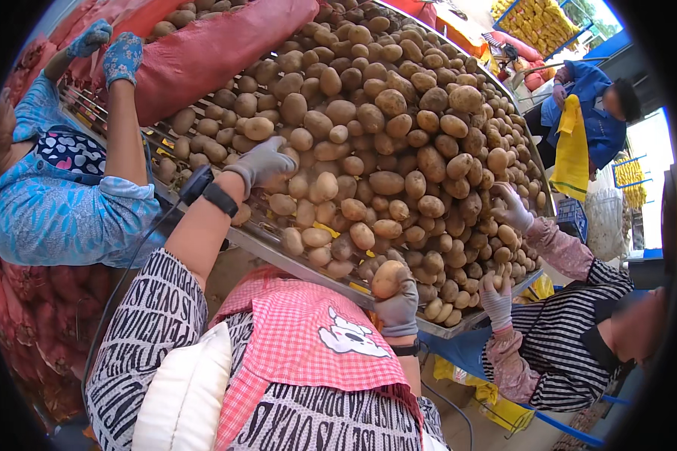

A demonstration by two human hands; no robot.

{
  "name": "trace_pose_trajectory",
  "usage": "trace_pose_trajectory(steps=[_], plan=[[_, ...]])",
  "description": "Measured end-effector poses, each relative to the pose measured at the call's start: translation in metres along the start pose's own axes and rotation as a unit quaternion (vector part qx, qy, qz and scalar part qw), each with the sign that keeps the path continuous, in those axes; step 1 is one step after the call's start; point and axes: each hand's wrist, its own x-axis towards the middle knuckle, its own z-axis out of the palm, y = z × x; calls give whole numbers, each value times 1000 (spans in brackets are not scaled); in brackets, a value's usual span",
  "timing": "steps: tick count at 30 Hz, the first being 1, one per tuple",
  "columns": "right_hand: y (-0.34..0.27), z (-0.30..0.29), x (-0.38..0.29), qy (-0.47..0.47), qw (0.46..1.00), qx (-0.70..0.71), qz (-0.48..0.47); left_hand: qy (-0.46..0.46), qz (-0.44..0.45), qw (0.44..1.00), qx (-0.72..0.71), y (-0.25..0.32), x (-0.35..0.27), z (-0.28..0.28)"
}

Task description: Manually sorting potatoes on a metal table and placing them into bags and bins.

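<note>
My left hand (268,164), in a grey glove, rests over the potatoes at the near left of the heap. Its fingertips are blurred, and a potato lies by the thumb; whether it is gripped I cannot make out. Close to the near metal edge, my right hand (399,307), gloved too, holds a large tan potato (388,279) raised above the others. Between both hands lie loose potatoes (362,235) on a slatted sorting table, whose metal rim (293,262) runs in front of my pink checked apron (310,338).
A co-worker's gloved hands (123,59) are by a red mesh sack (214,56) at upper left. At right, another co-worker's gloved hands (496,301) touch potatoes. Beyond, a person holds a yellow sack (572,149). Filled red sacks (51,315) stand at lower left.
</note>
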Motion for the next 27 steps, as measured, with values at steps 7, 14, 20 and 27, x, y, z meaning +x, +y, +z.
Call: trace_pose_trajectory(steps=[7,14,20,27], plan=[[8,25,19,16,996,43,82,-1,-10,973,229,14,-7,17],[5,61,50,-96,991,-73,57,50,95,985,135,-21,-27,18],[-1,72,52,-132,983,-111,69,-49,60,905,-418,-28,-33,-19],[-18,116,84,-89,957,-274,32,-72,69,843,-529,10,25,-75]])
